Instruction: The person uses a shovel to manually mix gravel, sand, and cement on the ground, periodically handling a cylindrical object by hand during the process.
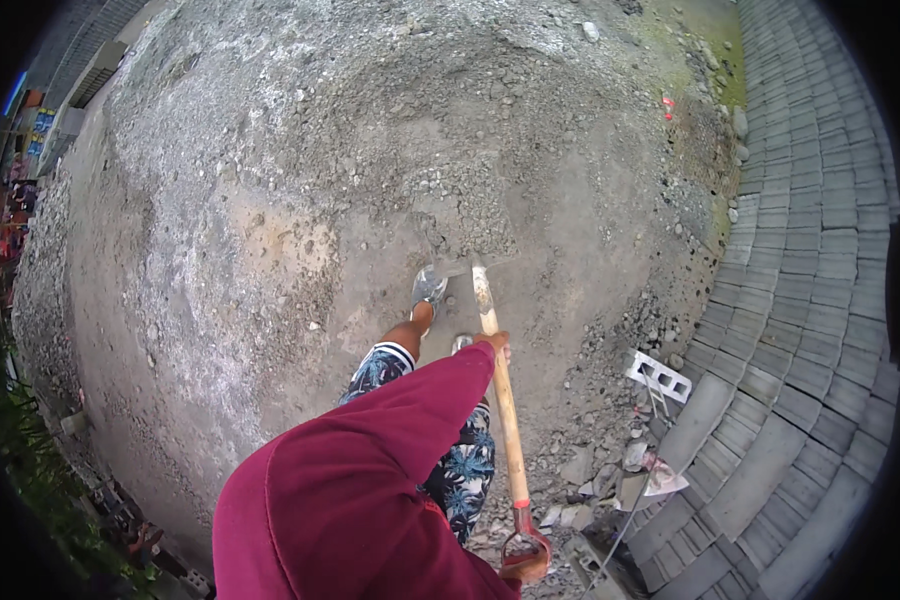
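Holding 1 shovel [510,420] w/ 1 LH [496,343], 1 RH [530,569], blade [457,268] prob. grounded.

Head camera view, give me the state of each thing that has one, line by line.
Shovel, slanted, held
Left hand, closed around the shovel's shaft
Right hand, closed on its red end grip
Hollow block, lying with holes showing
Grey blocks, packed in rows
Gravel, loose

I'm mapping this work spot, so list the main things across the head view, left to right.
Green plants, left shoe, wooden shovel shaft, hollow concrete block, stacked grey blocks.
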`<control>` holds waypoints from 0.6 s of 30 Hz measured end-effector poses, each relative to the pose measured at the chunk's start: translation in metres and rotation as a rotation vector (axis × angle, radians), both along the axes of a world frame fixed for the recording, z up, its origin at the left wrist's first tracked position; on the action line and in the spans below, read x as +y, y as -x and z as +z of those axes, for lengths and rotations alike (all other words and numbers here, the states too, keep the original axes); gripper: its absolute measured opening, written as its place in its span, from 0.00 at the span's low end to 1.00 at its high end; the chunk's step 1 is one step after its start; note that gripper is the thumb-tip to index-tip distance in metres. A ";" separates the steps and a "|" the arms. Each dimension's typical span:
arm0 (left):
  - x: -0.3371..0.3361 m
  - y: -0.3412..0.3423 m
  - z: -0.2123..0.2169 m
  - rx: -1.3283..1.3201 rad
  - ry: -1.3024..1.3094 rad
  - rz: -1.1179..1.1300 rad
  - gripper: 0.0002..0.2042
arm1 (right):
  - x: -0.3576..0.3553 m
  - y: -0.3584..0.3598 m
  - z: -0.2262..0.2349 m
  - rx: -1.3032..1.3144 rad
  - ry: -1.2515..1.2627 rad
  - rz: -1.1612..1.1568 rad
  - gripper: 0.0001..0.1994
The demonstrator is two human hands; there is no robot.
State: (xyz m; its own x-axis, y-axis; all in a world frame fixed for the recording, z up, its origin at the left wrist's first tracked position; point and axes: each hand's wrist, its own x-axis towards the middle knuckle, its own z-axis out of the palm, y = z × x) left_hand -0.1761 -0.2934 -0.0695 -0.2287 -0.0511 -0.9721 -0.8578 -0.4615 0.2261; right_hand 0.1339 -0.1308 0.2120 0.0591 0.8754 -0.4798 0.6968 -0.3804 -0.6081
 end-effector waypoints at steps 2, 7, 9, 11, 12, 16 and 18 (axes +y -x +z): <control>0.017 -0.059 0.028 -0.008 -0.082 0.120 0.10 | 0.024 -0.036 0.041 -0.073 -0.049 0.132 0.11; 0.031 -0.167 0.088 -0.189 -0.345 0.338 0.09 | 0.061 -0.060 0.096 -0.204 -0.131 0.513 0.10; 0.017 -0.203 0.082 -0.204 -0.460 0.578 0.07 | 0.051 -0.035 0.095 -0.206 -0.139 0.712 0.10; -0.004 -0.231 0.083 -0.174 -0.578 0.723 0.07 | 0.019 -0.021 0.093 -0.200 -0.184 0.875 0.10; -0.045 -0.245 0.091 -0.193 -0.602 0.806 0.07 | -0.005 -0.003 0.079 -0.194 -0.145 0.987 0.10; -0.222 -0.330 0.095 0.008 -0.461 1.192 0.07 | -0.144 0.011 0.041 -0.118 -0.047 1.324 0.09; -0.324 -0.395 0.065 0.044 -0.371 1.421 0.08 | -0.229 0.004 0.027 -0.086 0.074 1.495 0.09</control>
State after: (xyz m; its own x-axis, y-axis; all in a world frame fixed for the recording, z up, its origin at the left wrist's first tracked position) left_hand 0.2193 -0.6175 -0.0048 -0.2298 -0.0079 -0.9732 0.3616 -0.9291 -0.0779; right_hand 0.1299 -0.3594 0.2394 -0.8145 0.1259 -0.5663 0.4915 0.6685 -0.5582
